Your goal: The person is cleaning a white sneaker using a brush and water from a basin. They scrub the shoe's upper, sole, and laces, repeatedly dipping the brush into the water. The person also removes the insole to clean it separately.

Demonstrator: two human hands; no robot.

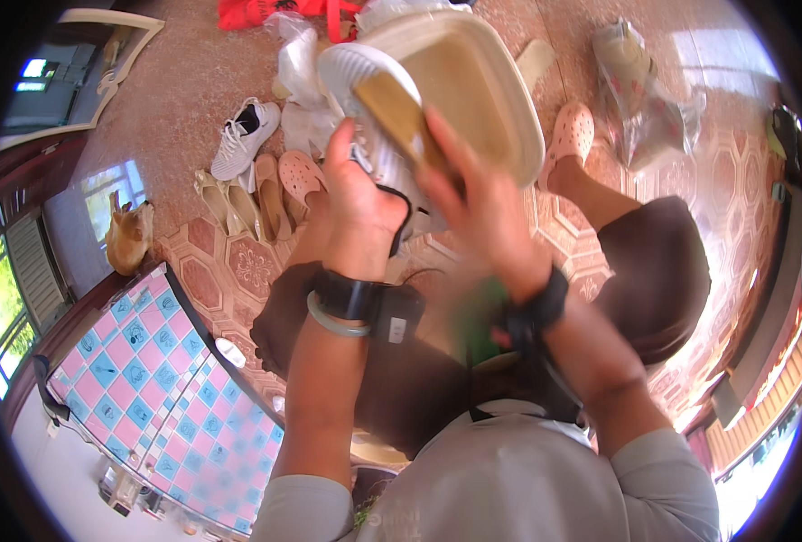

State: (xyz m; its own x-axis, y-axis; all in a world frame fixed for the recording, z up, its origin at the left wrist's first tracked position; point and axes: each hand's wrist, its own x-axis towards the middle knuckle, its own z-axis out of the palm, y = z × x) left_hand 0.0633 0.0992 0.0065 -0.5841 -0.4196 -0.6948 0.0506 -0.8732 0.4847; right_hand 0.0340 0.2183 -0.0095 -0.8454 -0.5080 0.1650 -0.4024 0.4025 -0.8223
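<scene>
A white sneaker (336, 71) is in my left hand (367, 196), its toe pointing away from me. The dark edge at my palm looks like the shoe's collar, and my thumb lies along its side. My right hand (472, 183) grips a wooden-backed brush (394, 112) that lies across the shoe. Motion blurs the fingers, and the bristles are hidden. Just beyond both hands stands a beige plastic basin (526, 129), partly covered by the sneaker.
Another white sneaker (245, 139) and flat shoes (272, 196) stand at left. Pink clogs (572, 132) are on my feet. A plastic bag (645, 101) lies at right, a red bag (259, 12) at the top. A dog (130, 234) lies near the checked surface (150, 366).
</scene>
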